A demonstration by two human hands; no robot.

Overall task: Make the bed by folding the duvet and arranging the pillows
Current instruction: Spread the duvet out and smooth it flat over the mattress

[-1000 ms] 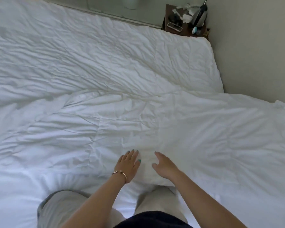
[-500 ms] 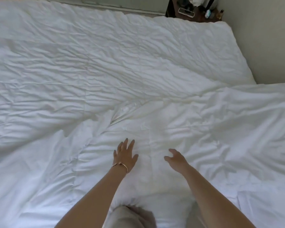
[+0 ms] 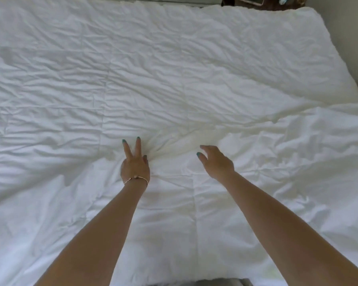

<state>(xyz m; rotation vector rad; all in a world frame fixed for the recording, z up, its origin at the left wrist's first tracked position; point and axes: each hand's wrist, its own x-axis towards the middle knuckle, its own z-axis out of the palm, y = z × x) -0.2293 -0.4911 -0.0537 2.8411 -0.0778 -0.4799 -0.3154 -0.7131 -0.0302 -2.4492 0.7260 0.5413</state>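
A crumpled white duvet (image 3: 174, 79) covers the whole bed. A folded-over layer of it (image 3: 277, 162) lies nearest me, its edge running diagonally from lower left to upper right. My left hand (image 3: 134, 164), with a bracelet on the wrist, rests at that edge. Two of its fingers point straight forward while the thumb side pinches a gathered crease of the duvet. My right hand (image 3: 215, 162) is to the right of it at the same edge, fingers loosely curved over the fabric and gripping nothing. No pillow is in view.
A dark wooden bedside table (image 3: 262, 2) with small items sits at the far right corner of the bed. A pale wall (image 3: 351, 48) runs along the bed's right side. My knees show at the bottom edge.
Both arms have reached further forward across the bed, carrying the folded layer's edge with them. My left hand went from lying flat to pinching a crease. The view tilted down and forward.
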